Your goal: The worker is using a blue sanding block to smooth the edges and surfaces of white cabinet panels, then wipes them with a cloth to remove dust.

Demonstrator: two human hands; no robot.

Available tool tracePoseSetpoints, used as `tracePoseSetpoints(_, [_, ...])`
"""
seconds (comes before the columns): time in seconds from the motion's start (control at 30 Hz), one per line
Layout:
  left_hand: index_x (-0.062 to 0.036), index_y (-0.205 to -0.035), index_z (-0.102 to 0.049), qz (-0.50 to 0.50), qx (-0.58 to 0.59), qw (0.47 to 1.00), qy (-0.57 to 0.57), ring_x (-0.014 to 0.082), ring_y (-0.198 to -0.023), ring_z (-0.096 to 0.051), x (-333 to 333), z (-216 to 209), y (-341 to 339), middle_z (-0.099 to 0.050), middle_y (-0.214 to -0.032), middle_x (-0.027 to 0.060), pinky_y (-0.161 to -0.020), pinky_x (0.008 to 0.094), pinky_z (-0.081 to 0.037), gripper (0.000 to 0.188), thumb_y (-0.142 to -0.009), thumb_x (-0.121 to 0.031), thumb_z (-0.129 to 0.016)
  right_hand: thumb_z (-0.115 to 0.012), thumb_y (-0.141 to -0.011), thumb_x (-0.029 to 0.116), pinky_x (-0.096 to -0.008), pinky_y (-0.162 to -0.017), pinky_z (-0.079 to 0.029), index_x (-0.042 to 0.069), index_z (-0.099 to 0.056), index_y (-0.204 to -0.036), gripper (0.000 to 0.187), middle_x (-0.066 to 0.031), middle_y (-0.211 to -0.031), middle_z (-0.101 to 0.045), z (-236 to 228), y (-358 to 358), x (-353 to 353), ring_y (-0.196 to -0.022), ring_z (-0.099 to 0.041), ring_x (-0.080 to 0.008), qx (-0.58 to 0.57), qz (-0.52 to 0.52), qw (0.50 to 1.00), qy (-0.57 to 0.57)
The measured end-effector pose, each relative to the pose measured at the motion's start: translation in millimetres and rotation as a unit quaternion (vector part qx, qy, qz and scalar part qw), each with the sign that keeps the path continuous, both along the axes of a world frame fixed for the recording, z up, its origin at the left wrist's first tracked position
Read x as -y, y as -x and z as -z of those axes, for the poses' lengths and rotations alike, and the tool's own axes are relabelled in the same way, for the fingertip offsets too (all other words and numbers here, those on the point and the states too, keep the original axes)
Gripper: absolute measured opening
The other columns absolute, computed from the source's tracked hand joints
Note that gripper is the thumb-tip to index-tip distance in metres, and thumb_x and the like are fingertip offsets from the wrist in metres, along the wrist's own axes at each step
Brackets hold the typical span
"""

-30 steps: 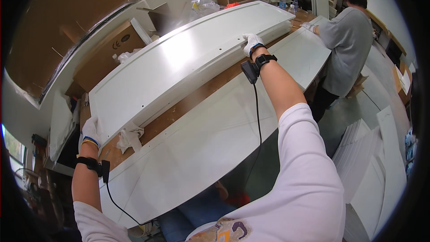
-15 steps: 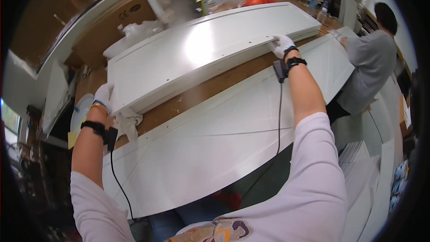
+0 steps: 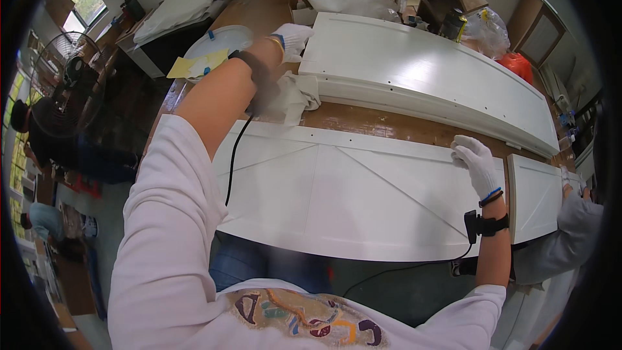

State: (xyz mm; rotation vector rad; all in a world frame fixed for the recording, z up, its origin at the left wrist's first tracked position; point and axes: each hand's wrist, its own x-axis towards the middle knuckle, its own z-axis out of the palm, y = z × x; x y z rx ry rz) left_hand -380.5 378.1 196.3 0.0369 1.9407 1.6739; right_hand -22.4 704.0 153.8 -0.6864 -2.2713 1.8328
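Two white gloves cover my hands. My left hand (image 3: 295, 39) is at the left end of a stack of long white panels (image 3: 414, 58), beside a crumpled white cloth (image 3: 291, 96); its fingers are bunched and partly hidden, so any grip is unclear. Over the right end of the nearer long white panel (image 3: 363, 188), which has diagonal grooves, is my right hand (image 3: 476, 163). Its fingers are loosely bent and apart, with nothing between them. Small dark holes run along the stack's near edge.
Left of the stack are a round white lid (image 3: 223, 40) and a yellow paper (image 3: 194, 65). Clear plastic bags (image 3: 353, 1), a can (image 3: 452, 24) and a red bag (image 3: 517, 67) lie behind it. At right, a grey-sleeved person (image 3: 560, 240) handles another white panel (image 3: 534, 194). A fan (image 3: 74, 81) stands far left.
The view has swung left. My right hand has left the stack's near edge and come over the nearer panel. My left hand stays by the stack's left end.
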Motion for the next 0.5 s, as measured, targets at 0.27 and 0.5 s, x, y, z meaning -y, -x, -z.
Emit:
tracePoseSetpoints(0.27, [-0.0111, -0.110, -0.061, 0.238, -0.404, 0.765, 0.441, 0.0346, -0.101, -0.056, 70.9, 61.7, -65.3, -0.060, -0.105, 0.0170, -0.087, 0.0401, -0.045, 0.043, -0.079, -0.040, -0.054, -0.061, -0.082, 0.019, -0.0289, -0.086, -0.047, -0.002, -0.055, -0.118, 0.042, -0.0166, -0.110, -0.063, 10.3, 108.5, 151.0, -0.099, -0.061, -0.0228, -0.029, -0.242, 0.951, -0.191])
tracePoseSetpoints(0.5, [-0.0090, -0.107, -0.062, 0.309, -0.393, 0.748, 0.437, 0.0324, -0.105, -0.054, 116.3, 60.7, -110.1, -0.057, -0.112, 0.0144, -0.090, 0.0382, -0.043, 0.043, -0.080, -0.042, -0.054, -0.060, -0.080, 0.037, -0.0394, -0.091, -0.044, 0.005, -0.048, -0.125, 0.057, -0.0226, -0.117, -0.057, 13.5, 180.0, 240.8, -0.108, -0.055, -0.0358, -0.032, -0.223, 0.925, -0.306])
